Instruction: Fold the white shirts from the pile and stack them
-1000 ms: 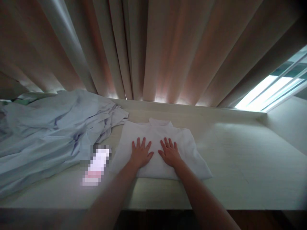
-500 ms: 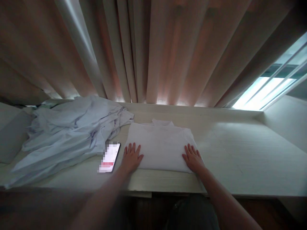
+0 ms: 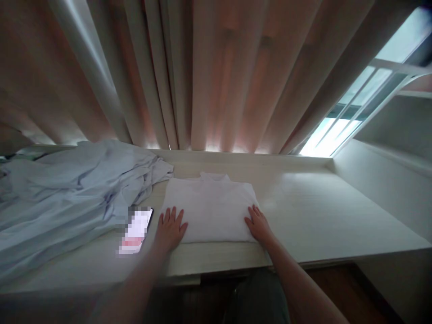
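Note:
A white collared shirt [image 3: 212, 213], folded into a neat rectangle, lies flat with its collar at the far edge. My left hand [image 3: 171, 230] rests palm down on its left near corner, fingers spread. On the opposite side, my right hand [image 3: 259, 225] lies over the shirt's right edge, fingers stretched out and thumb apart. Neither hand grips anything. To the left of my left hand is a phone [image 3: 137, 231] with a lit, partly pixelated screen.
A loose, crumpled heap of white cloth [image 3: 84, 193] covers the left of the pale tabletop [image 3: 320, 211]. Closed curtains [image 3: 222, 90] hang behind it. At the right are a bright window [image 3: 329, 135] and a white wall [image 3: 381, 180].
The view has turned to the right, so the shirt, phone and cloth heap appear farther left. My right hand has slid outward slightly towards the shirt's edge; my left hand stays on its corner.

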`<state>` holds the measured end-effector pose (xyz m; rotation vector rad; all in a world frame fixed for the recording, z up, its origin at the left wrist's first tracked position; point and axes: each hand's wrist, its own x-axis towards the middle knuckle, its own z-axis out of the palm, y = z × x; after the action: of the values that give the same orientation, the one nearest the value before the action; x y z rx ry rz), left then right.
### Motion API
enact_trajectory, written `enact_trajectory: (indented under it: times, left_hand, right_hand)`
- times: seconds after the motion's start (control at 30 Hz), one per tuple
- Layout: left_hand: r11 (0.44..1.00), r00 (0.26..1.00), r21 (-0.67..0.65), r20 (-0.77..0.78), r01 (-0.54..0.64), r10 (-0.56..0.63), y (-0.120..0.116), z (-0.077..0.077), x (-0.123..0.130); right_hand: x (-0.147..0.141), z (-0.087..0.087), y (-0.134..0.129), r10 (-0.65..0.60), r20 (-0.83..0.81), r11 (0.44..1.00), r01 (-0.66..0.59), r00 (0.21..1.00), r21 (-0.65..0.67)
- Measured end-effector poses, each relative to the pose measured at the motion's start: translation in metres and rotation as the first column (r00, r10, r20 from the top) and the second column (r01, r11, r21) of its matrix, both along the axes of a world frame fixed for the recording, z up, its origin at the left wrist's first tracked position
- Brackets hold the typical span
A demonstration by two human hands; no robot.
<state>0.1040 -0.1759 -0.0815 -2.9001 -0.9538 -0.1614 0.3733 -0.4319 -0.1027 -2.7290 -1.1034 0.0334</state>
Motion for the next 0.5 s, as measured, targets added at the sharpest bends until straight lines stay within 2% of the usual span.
enact_trajectory:
  times: [0.1, 0.2, 0.33, 0.5]
  left_hand:
    - [1.0, 1.0, 0.014, 0.018, 0.004, -0.004, -0.001, -0.002, -0.001]
    - [1.0, 1.0, 0.011, 0.026, -0.015, 0.015, -0.004, -0.003, -0.003]
    - [1.0, 0.999, -0.001, 0.031, -0.028, 0.028, -0.01, -0.004, -0.006]
    - [0.999, 0.998, -0.02, 0.032, -0.044, 0.045, -0.013, -0.003, -0.007]
  right_hand:
    - [0.004, 0.008, -0.018, -0.206, 0.012, 0.978, 0.206, 0.978, 0.041]
    - [0.009, 0.016, -0.034, -0.359, -0.084, 0.931, 0.363, 0.929, 0.04]
    - [0.015, 0.021, -0.042, -0.399, -0.201, 0.913, 0.408, 0.895, 0.007]
    - [0.014, 0.021, -0.037, -0.36, -0.27, 0.923, 0.383, 0.893, 0.037]
